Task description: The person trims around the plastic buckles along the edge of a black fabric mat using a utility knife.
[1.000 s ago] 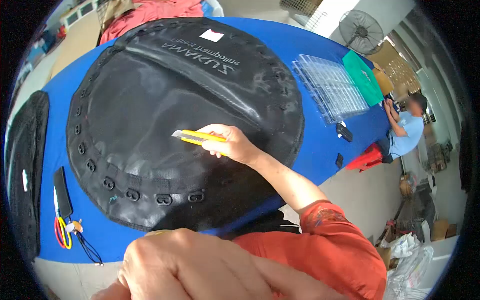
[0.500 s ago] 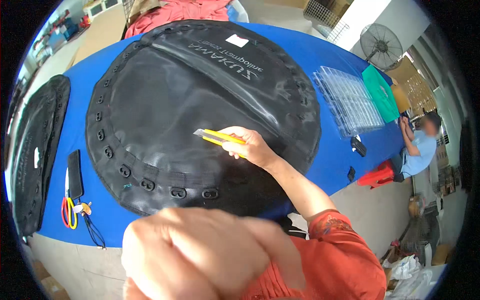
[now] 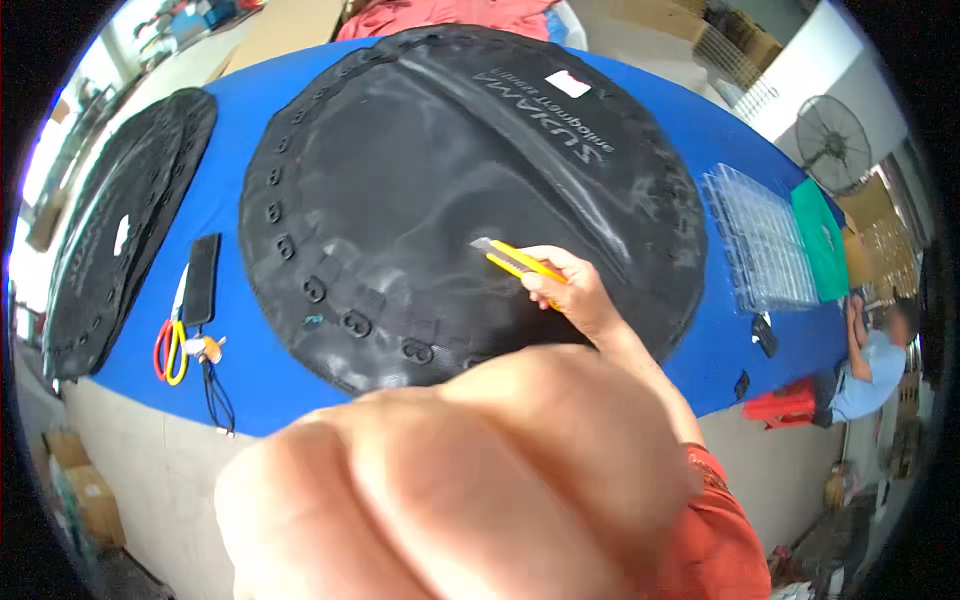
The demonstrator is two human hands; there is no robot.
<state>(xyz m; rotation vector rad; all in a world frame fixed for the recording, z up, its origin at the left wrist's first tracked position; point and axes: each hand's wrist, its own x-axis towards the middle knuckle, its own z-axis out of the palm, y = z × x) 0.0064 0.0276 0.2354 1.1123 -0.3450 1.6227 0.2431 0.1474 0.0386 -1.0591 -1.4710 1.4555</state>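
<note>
My right hand [image 3: 570, 285] is closed round a yellow box cutter [image 3: 520, 262] with some blade out, over the lower middle of a round black sheet [image 3: 400, 170]. White lettering and a white label [image 3: 568, 83] show on the sheet, with black buckles along its near edge. Very close to the camera, my left hand [image 3: 450, 470] fills the bottom of the view, blurred, knuckles up and fingers curled; whatever it may hold is hidden. It covers part of the sheet's near edge.
On the blue table [image 3: 225, 130] lie another black sheet [image 3: 130, 220], scissors [image 3: 175, 345], a black phone-like object [image 3: 202, 278] and clear plastic trays [image 3: 765, 240] beside a green sheet [image 3: 818, 240]. A seated person [image 3: 870, 365] and a fan [image 3: 832, 145] are at the right.
The camera view has turned, so the table and sheets appear farther right and higher. My left hand looks larger and covers more of the view. The cutter stays in my right hand.
</note>
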